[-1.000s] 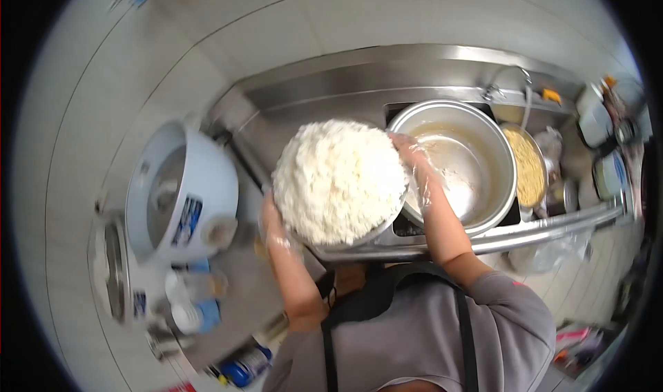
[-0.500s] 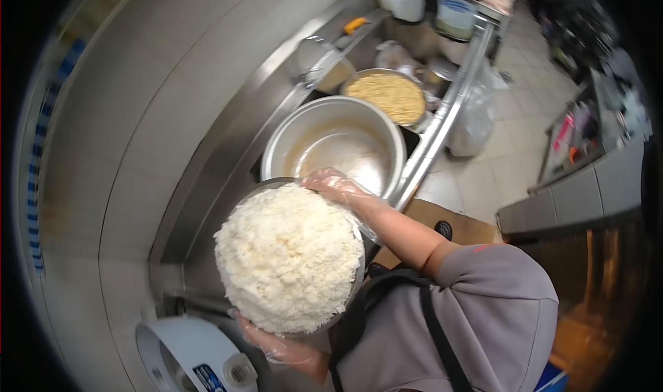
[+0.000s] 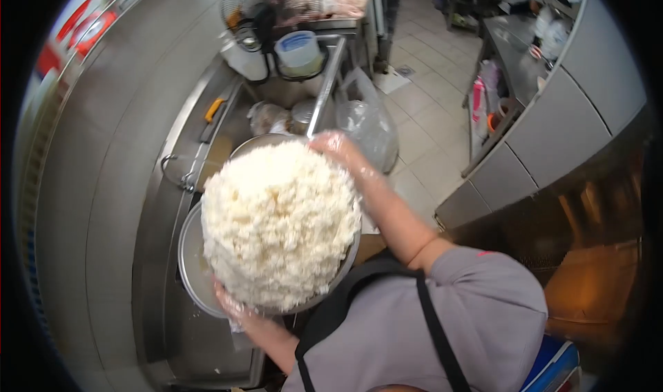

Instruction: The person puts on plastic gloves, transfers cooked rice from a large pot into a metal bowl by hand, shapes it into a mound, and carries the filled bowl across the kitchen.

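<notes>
A heaped white, crumbly food that looks like cooked rice (image 3: 280,226) fills a round bowl (image 3: 351,257) held up in front of me. My right hand (image 3: 336,148), in a clear plastic glove, grips the far rim. On the near lower side, my left hand (image 3: 233,303), also gloved, is closed on the bowl's edge, its fingers partly hidden beneath. Below the bowl, a wide metal pot (image 3: 190,250) shows only its left side. The rim of a second round pan (image 3: 257,142) peeks out behind the heap, its contents covered.
The metal sink counter (image 3: 155,281) runs along the tiled wall, with a faucet (image 3: 185,180) and a yellow-handled tool (image 3: 214,110). Plastic containers (image 3: 298,52) stand at the far end. A clear plastic bag (image 3: 366,119) hangs beside the counter; a shelf unit (image 3: 511,81) stands across the tiled floor.
Both hands have carried the full bowl from beside the wide pot to above it, now covering most of the pot and the pan of yellow strips. My view has turned too.
</notes>
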`<action>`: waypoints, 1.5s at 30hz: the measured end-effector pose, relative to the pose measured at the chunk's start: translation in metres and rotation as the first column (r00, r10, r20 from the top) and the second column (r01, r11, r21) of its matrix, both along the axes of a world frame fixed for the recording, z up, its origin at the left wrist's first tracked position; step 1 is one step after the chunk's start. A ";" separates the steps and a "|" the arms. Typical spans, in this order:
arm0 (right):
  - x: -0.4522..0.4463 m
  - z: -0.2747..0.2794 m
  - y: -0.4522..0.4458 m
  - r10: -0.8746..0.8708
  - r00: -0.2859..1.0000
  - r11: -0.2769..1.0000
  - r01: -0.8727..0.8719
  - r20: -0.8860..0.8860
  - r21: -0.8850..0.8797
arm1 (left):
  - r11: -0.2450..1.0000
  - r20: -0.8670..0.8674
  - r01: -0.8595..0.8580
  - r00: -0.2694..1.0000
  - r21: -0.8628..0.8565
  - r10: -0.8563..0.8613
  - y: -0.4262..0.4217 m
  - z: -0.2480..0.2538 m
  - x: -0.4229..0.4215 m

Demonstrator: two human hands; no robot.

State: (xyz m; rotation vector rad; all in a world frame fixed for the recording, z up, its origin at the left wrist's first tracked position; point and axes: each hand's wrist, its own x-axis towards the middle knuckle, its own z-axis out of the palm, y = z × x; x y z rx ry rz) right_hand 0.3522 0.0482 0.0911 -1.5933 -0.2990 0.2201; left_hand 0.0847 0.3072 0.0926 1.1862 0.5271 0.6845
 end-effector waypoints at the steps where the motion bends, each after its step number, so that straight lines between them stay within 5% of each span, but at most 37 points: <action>1: -0.011 0.006 -0.009 -0.044 0.999 0.996 0.042 0.022 0.076 | 0.992 0.036 0.075 0.996 0.099 -0.079 0.006 -0.002 0.003; 2: -0.017 0.011 -0.018 -0.078 0.996 0.987 0.070 0.049 0.143 | 0.994 0.077 0.102 0.992 0.033 -0.104 0.002 -0.004 0.007; 5: -0.029 0.016 -0.031 -0.221 0.928 0.965 0.252 0.301 -0.070 | 0.960 0.089 0.252 0.966 -0.122 -0.243 0.021 0.000 0.029; 7: -0.049 0.022 -0.034 -0.327 0.929 0.941 0.337 0.173 -0.031 | 0.939 0.069 0.334 0.942 -0.084 -0.329 0.060 -0.037 0.052; 11: -0.052 -0.017 -0.052 -0.555 0.810 0.820 0.571 0.190 -0.034 | 0.771 0.187 0.523 0.852 -0.362 -0.490 0.076 -0.047 0.118; 14: -0.067 -0.012 -0.055 -0.646 0.759 0.763 0.636 0.086 0.112 | 0.663 0.263 0.665 0.746 -0.345 -0.611 0.072 -0.041 0.151; 15: -0.077 -0.006 -0.051 -0.661 0.751 0.741 0.649 0.013 0.176 | 0.742 0.264 0.609 0.792 -0.279 -0.551 0.065 -0.035 0.154; 18: -0.087 -0.018 -0.067 -0.697 0.698 0.717 0.683 0.163 0.139 | 0.781 0.192 0.588 0.808 -0.211 -0.557 0.066 -0.048 0.201; 22: -0.054 -0.080 -0.118 -0.711 0.472 0.596 0.798 0.522 0.090 | 0.713 0.191 0.700 0.705 -0.039 -0.683 0.033 -0.052 0.277; 24: -0.080 -0.062 -0.093 -0.793 0.351 0.472 0.871 0.498 0.138 | 0.599 0.244 0.798 0.595 -0.066 -0.766 0.023 -0.055 0.311; 25: -0.079 -0.060 -0.097 -0.889 0.353 0.425 0.874 0.292 0.236 | 0.527 0.283 0.845 0.529 -0.089 -0.800 0.017 -0.047 0.326; 29: -0.124 0.024 -0.049 -0.981 0.158 0.187 0.928 0.114 0.321 | 0.302 0.333 0.934 0.352 -0.192 -0.875 0.006 0.025 0.335; 32: -0.102 0.044 -0.052 -0.976 0.217 0.214 0.903 0.034 0.373 | 0.357 0.166 0.932 0.363 -0.064 -0.917 -0.008 0.041 0.378; 36: -0.047 0.052 -0.097 -0.992 0.122 0.114 0.956 -0.012 0.271 | 0.419 0.105 0.904 0.426 -0.089 -0.898 -0.031 0.063 0.427; 38: -0.011 0.049 -0.171 -0.986 0.134 0.093 0.936 -0.102 0.338 | 0.364 0.218 0.924 0.382 -0.121 -0.898 -0.097 0.066 0.450; 39: -0.002 0.052 -0.185 -0.986 0.148 0.164 0.950 0.080 0.265 | 0.358 0.221 0.921 0.386 -0.154 -0.896 -0.108 0.068 0.458; 45: 0.121 0.061 -0.280 -0.952 0.189 0.233 0.958 0.242 0.169 | 0.355 0.187 0.928 0.371 -0.111 -0.910 -0.185 0.103 0.559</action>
